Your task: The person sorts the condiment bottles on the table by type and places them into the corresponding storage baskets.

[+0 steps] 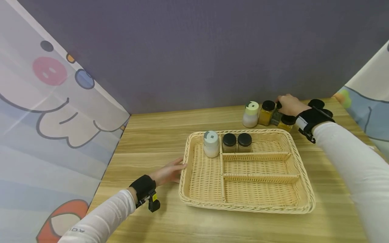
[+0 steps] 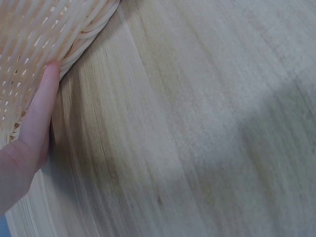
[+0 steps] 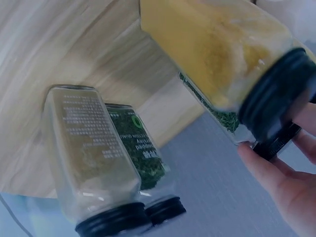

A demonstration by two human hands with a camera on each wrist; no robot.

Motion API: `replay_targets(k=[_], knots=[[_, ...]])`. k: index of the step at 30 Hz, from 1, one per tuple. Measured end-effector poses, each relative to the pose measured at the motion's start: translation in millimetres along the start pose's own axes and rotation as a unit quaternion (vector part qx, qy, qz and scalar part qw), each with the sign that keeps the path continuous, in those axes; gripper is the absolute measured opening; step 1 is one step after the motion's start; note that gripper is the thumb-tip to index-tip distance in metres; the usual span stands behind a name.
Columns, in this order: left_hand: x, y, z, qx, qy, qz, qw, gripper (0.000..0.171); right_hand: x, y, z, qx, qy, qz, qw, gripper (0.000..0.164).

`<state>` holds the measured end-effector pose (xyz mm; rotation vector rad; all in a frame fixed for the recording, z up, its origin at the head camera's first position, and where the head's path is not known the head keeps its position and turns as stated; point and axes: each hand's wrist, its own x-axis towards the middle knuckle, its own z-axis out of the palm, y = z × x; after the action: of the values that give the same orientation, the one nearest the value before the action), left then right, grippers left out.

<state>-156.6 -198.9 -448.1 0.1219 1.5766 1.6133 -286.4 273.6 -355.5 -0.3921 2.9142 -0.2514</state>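
While our straight-fingered left hand (image 1: 168, 173) touches the pale rectangular wicker basket (image 1: 249, 209), lower centre-right, three lidded jars (image 1: 229, 143) in, our right hand (image 1: 290, 105) pinches a black-lidded clear green-herb jar (image 1: 276, 118), upper right, others (image 1: 265, 116) left outside.

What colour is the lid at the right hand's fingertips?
The lid is black, clearest in the right wrist view.

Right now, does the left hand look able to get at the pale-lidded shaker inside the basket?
Probably yes: the left hand touches the outside of the basket, and the shaker stands in the left compartment; only the basket's edge seems in the way.
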Motion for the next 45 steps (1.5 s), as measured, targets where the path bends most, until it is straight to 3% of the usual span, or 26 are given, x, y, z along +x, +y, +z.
replay_targets(k=[8, 28, 45], knots=[[0.9, 0.7, -0.2, 0.005, 0.002, 0.003, 1.0000, 0.059, -2, -1, -13, 0.012, 0.001, -0.006, 1.000, 0.036], [3.2, 1.7, -0.5, 0.002, 0.007, 0.003, 1.0000, 0.058, -6, 6, -51, -0.031, -0.002, -0.029, 0.999, 0.040], [4.1, 2.7, -0.2, 0.006, 0.000, 0.003, 1.0000, 0.055, -15, 4, -75, -0.031, -0.005, -0.033, 0.999, 0.041]])
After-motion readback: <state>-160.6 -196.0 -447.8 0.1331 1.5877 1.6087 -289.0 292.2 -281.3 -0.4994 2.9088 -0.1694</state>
